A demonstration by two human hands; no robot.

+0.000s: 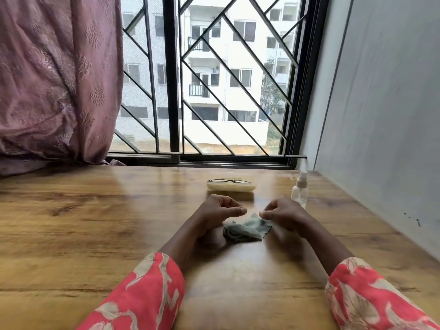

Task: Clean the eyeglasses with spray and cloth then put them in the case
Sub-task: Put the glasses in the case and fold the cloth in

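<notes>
A wooden table [71, 234] fills the lower half of the view, its far edge meeting a window [214, 79] fitted with a black grille of diagonal bars, through which a white apartment block is visible. A mauve embroidered curtain [54, 79] hangs at the left, its hem bunched on the table's far left corner; a plain grey wall [385, 91] bounds the table on the right. Two forearms in coral sleeves [147, 298] with a pale floral print reach in from the bottom edge. The left hand [216, 210] is loosely curled, thumb extended toward the right, and grips nothing. The right hand [283, 211] is likewise curled, its thumb and forefinger pinched together at or just above the upper corner of the cloth [246, 231]; motion blur prevents telling whether that corner is actually caught between them. The cloth, grey-green with a zigzag edge, lies crumpled on the table between and just in front of the two hands. Beyond the hands, near the middle of the table, sits the cream case [231, 186], open, with the dark-framed glasses [229, 180] resting in or on its top. The spray [300, 190], a small clear bottle with a white nozzle, stands upright to the right of the case, just behind the right hand.
</notes>
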